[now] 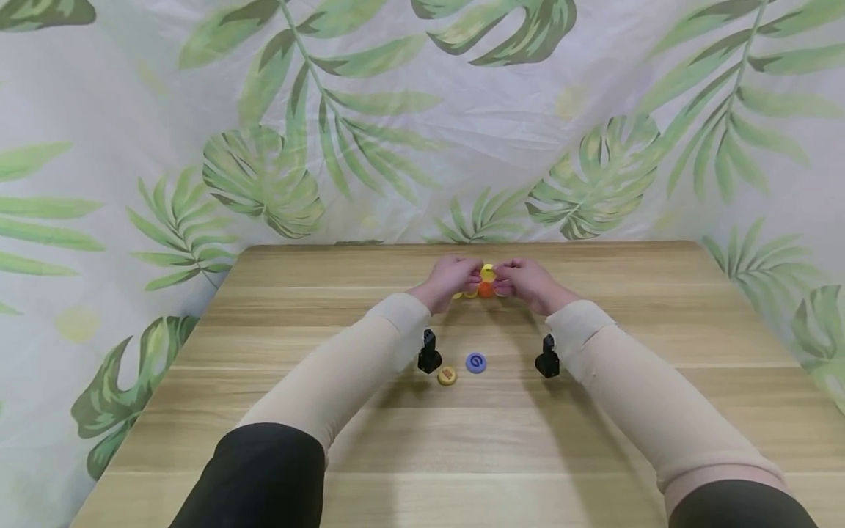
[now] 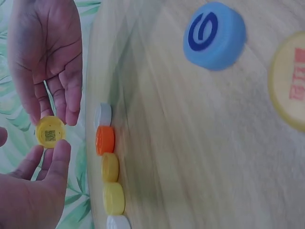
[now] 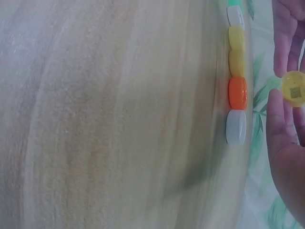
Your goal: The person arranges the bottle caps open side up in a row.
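Note:
Both hands hold a yellow bottle cap (image 1: 488,272) up between them, over the far part of the table. In the left wrist view my left hand (image 2: 28,200) has fingertips at the cap's lower edge. My right hand (image 2: 50,52) has its fingertips at the opposite edge. The right wrist view shows the same right hand (image 3: 290,157) below the yellow cap (image 3: 294,89), whose face carries a small square code. Beneath the hands stands a touching row of caps, including an orange cap (image 2: 105,140), a white cap (image 2: 103,115) and a golden-yellow cap (image 2: 110,167).
Nearer on the wooden table (image 1: 317,367) lie a blue cap (image 1: 476,362) and a yellow cap with red print (image 1: 447,375). A green cap (image 3: 235,2) shows at one end of the row. A leaf-patterned cloth (image 1: 396,147) hangs behind the table's far edge.

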Tool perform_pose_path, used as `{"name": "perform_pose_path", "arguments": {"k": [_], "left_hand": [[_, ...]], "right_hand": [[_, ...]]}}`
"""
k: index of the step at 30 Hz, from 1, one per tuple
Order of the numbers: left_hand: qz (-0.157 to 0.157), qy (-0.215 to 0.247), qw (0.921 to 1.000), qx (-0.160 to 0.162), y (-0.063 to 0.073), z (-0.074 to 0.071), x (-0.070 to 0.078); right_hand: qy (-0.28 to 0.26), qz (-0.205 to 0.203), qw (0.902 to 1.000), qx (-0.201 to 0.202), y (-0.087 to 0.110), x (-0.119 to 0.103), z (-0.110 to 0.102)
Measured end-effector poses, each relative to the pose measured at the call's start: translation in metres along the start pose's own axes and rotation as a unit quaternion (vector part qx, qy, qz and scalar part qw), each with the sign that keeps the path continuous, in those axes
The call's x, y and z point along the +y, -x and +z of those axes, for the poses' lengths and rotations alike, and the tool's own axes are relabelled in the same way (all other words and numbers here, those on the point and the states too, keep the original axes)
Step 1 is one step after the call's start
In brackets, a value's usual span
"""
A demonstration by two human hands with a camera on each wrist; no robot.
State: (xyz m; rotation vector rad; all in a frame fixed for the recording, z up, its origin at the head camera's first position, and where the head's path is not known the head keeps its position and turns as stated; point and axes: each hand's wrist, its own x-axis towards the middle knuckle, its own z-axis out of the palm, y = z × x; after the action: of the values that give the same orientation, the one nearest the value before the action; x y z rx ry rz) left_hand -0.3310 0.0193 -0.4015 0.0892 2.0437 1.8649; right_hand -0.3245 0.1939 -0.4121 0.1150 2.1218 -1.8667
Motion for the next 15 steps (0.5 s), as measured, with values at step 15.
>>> {"name": "perform_pose_path", "arguments": {"k": [15], "left_hand": [[0.009,0.015,0.9998,0.010,-0.002,0.024,0.002]], "right_hand": [[-0.021,0.005,0.9967,0.078,0.005,-0.004,-0.005]]}}
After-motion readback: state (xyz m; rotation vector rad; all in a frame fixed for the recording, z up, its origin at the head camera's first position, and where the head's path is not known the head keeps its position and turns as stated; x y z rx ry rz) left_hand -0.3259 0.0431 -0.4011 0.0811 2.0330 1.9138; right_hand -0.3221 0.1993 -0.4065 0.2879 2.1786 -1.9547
